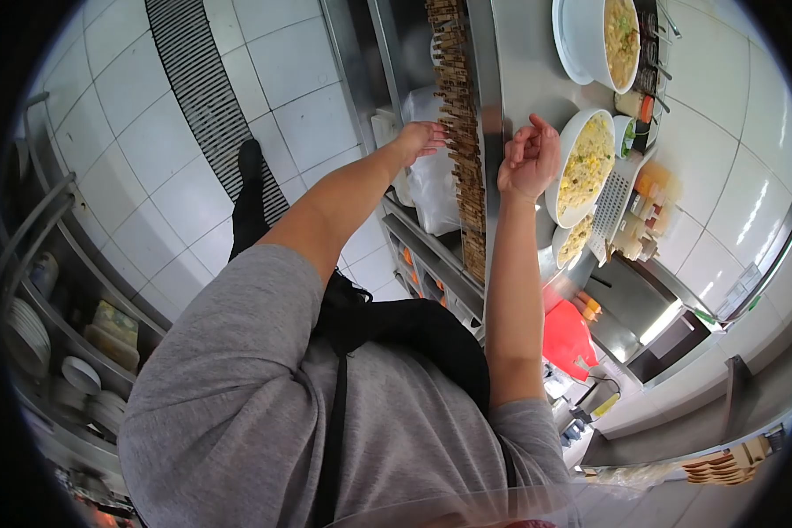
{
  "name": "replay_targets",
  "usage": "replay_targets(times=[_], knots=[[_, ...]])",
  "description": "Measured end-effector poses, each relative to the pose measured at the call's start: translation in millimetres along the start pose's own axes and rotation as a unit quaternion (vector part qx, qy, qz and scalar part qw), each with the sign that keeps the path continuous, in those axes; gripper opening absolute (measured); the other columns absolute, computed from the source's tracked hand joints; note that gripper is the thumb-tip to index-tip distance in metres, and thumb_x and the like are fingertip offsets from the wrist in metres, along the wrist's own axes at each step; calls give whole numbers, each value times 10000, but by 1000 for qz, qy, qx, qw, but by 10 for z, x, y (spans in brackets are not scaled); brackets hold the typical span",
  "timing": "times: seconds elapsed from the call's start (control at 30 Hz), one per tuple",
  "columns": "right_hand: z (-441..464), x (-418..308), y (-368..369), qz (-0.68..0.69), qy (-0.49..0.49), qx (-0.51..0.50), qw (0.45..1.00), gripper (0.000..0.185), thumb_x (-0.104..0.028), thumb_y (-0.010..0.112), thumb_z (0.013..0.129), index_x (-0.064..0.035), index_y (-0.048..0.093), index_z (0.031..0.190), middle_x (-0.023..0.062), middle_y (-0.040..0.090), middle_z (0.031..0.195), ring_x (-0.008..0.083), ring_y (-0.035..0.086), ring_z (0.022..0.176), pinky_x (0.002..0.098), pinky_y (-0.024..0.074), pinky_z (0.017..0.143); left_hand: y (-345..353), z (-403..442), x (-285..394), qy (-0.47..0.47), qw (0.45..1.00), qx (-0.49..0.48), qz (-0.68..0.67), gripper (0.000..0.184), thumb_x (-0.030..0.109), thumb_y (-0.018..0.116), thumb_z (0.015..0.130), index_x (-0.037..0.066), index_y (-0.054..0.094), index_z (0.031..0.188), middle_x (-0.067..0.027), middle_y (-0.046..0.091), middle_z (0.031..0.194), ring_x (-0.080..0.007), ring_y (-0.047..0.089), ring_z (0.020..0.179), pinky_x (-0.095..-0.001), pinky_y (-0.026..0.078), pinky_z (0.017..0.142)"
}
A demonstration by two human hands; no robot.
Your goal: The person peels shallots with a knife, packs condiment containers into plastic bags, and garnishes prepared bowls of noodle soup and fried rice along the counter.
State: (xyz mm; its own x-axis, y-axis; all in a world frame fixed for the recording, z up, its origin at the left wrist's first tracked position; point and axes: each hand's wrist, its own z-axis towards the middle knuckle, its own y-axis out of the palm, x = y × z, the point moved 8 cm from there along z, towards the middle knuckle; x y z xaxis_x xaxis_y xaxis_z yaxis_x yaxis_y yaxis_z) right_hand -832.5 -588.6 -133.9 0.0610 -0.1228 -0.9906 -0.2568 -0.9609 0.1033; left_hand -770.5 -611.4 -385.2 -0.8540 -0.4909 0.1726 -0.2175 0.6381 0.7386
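My left hand (422, 141) reaches toward a long row of wooden clothespins (465, 176) along the counter's edge. Its fingers are stretched out at the clothespins; whether they touch them, I cannot tell. Over the steel counter (528, 53), my right hand (531, 158) is turned palm up, fingers loosely curled, nothing visible in it. Right beside it stands a white oval bowl of what looks like fried rice (584, 169). A smaller dish of similar food (575, 242) sits close by. Farther along is a white bowl of soup-like food (622, 40) by a pale tray (570, 44).
Condiment containers with spoons (647, 53) and a perforated white tray (609, 211) stand along the tiled wall. A red plastic item (568, 339) lies farther along the counter. Below the clothespins are shelves with a clear plastic bag (436, 189). A rack of dishes (28, 339) and a floor grate (194, 79) are left.
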Motion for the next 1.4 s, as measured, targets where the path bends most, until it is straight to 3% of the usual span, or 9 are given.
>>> replay_targets(times=[0.37, 0.47, 0.53, 0.8, 0.9, 0.97, 1.03, 1.2, 1.4], knots=[[1, 2, -16, -12, -11, -13, 1000, 290, -223, 462, 858, 55, 520, 920, 111, 517, 629, 82, 360, 389, 175, 258, 336, 124, -41, -208, -23, 999, -37, -24, 361, 18, 408, 775, 46, 469, 1129, -50, 518, 1092, -190, 505, 986, -332, 411, 848], [-4, -6, -14, 21, -10, -7, 1000, 218, -164, 494, 849, 48, 517, 893, 111, 524, 606, 80, 363, 368, 178, 272, 325, 121, -109, -211, -21, 999, -25, -30, 319, 47, 450, 794, 47, 480, 1112, -41, 540, 1056, -175, 517, 961, -314, 419, 833], [-3, -4, -8, 24, -9, -10, 1000, 206, -153, 488, 851, 45, 520, 897, 107, 528, 608, 77, 376, 375, 177, 285, 324, 112, -225, -172, 19, 999, -26, 33, 210, 117, 584, 770, 56, 550, 969, -16, 585, 889, -134, 532, 876, -279, 433, 755], [-25, -19, -19, -5, -8, 1, 1000, 256, -196, 476, 855, 52, 510, 910, 100, 525, 628, 87, 383, 393, 185, 280, 337, 18, -370, 143, 89, 975, -69, 193, 150, 107, 650, 724, 20, 595, 832, -37, 589, 746, -110, 558, 688, -219, 464, 617], [-8, -62, 0, 18, -22, -2, 1000, 234, -181, 477, 860, 43, 510, 918, 89, 528, 630, 81, 395, 395, 184, 293, 339, -310, -587, 618, 112, 943, -70, 307, 139, 84, 626, 711, 14, 585, 825, -38, 575, 728, -109, 548, 664, -226, 467, 576], [-17, -25, -10, 56, -5, -7, 998, 194, -155, 508, 850, 32, 528, 897, 83, 543, 614, 71, 412, 384, 176, 304, 329, -471, -1167, 1149, 140, 962, 42, 229, 138, 65, 637, 693, 1, 583, 802, -34, 565, 694, -96, 525, 581, -223, 438, 532], [-8, -46, -10, 79, -20, -3, 997, 191, -154, 511, 849, 31, 532, 896, 81, 543, 612, 70, 416, 386, 175, 304, 330, -504, -1545, 1735, 228, 957, 45, 176, 162, 99, 664, 699, 7, 580, 803, -21, 555, 689, -86, 527, 604, -216, 439, 534], [-35, -44, -39, 91, -44, -3, 995, 179, -148, 515, 846, 24, 544, 888, 68, 542, 615, 64, 424, 399, 173, 300, 331, 529, -2353, 3018, 397, 864, 79, 300, 151, 103, 667, 703, 8, 591, 793, -21, 566, 689, -76, 527, 607, -196, 449, 553], [-55, -40, -40, 104, -28, -28, 994, 168, -136, 515, 840, 12, 554, 909, 51, 541, 638, 52, 440, 434, 167, 309, 353, 1295, -1660, 3624, 361, 814, 132, 436, 106, 70, 663, 681, -1, 598, 726, -36, 561, 647, -103, 520, 547, -232, 456, 510]])
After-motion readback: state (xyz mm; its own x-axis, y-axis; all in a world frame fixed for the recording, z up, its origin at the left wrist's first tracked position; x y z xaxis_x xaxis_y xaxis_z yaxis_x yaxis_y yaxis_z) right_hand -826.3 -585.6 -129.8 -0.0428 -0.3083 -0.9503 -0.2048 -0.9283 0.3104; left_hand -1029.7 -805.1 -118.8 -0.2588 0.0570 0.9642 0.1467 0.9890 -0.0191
